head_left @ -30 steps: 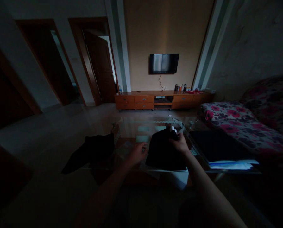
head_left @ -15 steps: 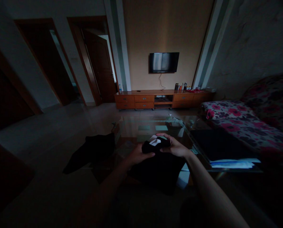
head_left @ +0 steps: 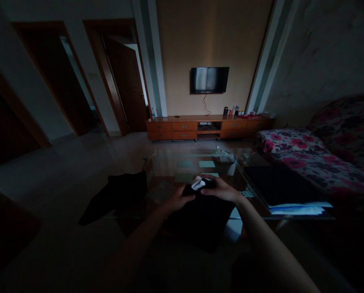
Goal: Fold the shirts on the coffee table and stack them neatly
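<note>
A black cloth garment (head_left: 200,219) hangs over the near edge of the glass table, held at its top by both hands. My left hand (head_left: 178,198) grips its upper left part, thumb on top. My right hand (head_left: 220,189) is closed round the upper right part, fingers curling over the far side. Between the hands a white piece (head_left: 198,183), perhaps paper or lining, sticks up out of the black cloth. The garment's exact kind is too dark to tell.
On the glass table (head_left: 166,162) another black cloth (head_left: 117,195) lies at the left, overhanging the edge. A dark folded stack (head_left: 282,185) with white and blue layers (head_left: 298,208) lies at the right. Beyond are a flowered sofa (head_left: 322,158), a low cabinet (head_left: 185,127) and a television (head_left: 209,80).
The right hand's thumb and fingers have shifted slightly inward toward the white piece. Both hands keep hold of the black garment, and the view has turned a little.
</note>
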A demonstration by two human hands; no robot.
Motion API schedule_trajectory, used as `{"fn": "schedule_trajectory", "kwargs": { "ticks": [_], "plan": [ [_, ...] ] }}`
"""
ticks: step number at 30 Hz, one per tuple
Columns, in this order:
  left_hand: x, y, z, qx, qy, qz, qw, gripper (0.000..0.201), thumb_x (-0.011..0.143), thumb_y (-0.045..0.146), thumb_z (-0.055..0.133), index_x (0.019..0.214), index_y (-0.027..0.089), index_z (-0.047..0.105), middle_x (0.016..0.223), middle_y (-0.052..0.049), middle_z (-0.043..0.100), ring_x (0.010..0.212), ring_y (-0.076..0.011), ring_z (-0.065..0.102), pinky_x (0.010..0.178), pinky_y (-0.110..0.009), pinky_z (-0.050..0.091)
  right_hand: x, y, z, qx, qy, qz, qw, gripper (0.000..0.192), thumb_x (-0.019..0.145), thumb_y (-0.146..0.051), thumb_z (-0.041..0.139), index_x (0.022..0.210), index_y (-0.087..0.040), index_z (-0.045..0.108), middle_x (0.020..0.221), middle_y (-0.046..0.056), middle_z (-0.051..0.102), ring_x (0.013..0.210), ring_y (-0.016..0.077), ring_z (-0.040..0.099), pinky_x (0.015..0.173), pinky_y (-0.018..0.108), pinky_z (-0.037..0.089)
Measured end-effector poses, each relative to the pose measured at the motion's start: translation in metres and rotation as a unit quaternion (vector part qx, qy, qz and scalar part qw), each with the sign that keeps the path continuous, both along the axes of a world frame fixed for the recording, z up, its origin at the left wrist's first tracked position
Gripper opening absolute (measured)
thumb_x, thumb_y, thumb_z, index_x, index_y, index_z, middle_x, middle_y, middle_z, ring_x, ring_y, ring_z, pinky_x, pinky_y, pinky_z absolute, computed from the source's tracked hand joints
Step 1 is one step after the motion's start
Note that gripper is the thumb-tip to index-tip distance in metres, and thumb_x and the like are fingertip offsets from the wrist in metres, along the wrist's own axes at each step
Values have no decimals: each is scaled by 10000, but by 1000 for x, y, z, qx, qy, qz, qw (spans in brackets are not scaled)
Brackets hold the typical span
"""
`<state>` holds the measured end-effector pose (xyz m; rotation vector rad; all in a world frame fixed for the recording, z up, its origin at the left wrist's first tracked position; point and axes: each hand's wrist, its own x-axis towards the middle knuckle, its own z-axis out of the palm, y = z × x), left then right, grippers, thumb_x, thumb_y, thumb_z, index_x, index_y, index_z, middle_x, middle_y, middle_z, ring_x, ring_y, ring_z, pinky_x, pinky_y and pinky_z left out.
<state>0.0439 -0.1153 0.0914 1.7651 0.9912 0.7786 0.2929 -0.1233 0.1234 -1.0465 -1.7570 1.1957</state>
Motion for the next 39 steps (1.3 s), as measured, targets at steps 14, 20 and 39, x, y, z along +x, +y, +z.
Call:
{"fn": "schedule_trajectory", "kwargs": {
  "ticks": [14, 20, 39],
  "plan": [
    [-1, -12, 3, 16, -5, -94, 995, 633, 845, 372, 733, 1430, 224, 537, 1435, -119, 603, 1327, -285, 556, 1127, -433, 415, -8, 2, 1, -42, 69, -1, 997, 461, 719, -576, 824, 910, -164, 741, 887, 48, 765, 792, 183, 676, 808, 329, 513],
    [1, -9, -3, -18, 2, -61, 998, 519, 837, 363, 736, 1310, 180, 624, 1253, -104, 712, 1146, -268, 661, 1000, -392, 502, -12, -2, 8, -44, 54, 16, 997, 519, 755, -667, 749, 915, -173, 767, 909, 54, 775, 799, 196, 683, 815, 332, 523],
    [-3, 1, -10, 48, -26, -12, 998, 522, 883, 503, 675, 1259, 140, 672, 1198, -100, 742, 1093, -275, 679, 974, -377, 515, -2, 8, -10, 33, 58, -119, 991, 645, 771, -607, 765, 1257, -230, 569, 1153, 91, 692, 1078, 231, 658, 949, 398, 537]
  ]
}}
